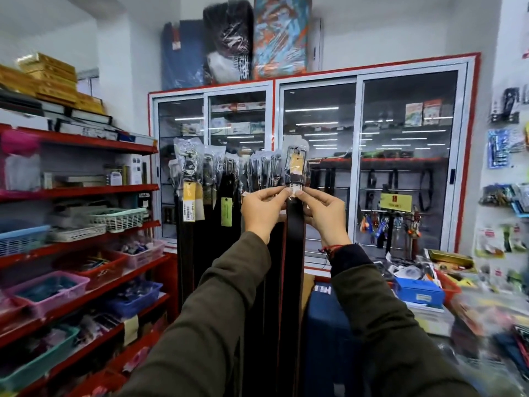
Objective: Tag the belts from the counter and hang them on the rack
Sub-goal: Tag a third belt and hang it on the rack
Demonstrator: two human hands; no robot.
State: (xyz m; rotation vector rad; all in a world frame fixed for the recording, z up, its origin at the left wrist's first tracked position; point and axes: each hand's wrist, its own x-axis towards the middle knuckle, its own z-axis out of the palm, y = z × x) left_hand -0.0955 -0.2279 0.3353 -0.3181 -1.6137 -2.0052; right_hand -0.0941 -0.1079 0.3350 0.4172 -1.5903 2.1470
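A dark belt (294, 242) hangs straight down in front of me, its buckle end wrapped in clear plastic with a yellow card inside. A small white tag (295, 191) sits on the belt just below the buckle. My left hand (262, 209) pinches the tag's left side and my right hand (326, 214) pinches its right side, both at chest height. To the left, several other bagged belts (206, 193) hang in a row on the rack, some with yellow and green tags.
Red shelves (86, 190) with plastic baskets run along the left. A glass-door cabinet (357, 156) stands behind the belts. A cluttered counter (429, 285) with a blue box lies to the right, and a blue suitcase (329, 333) stands below my right arm.
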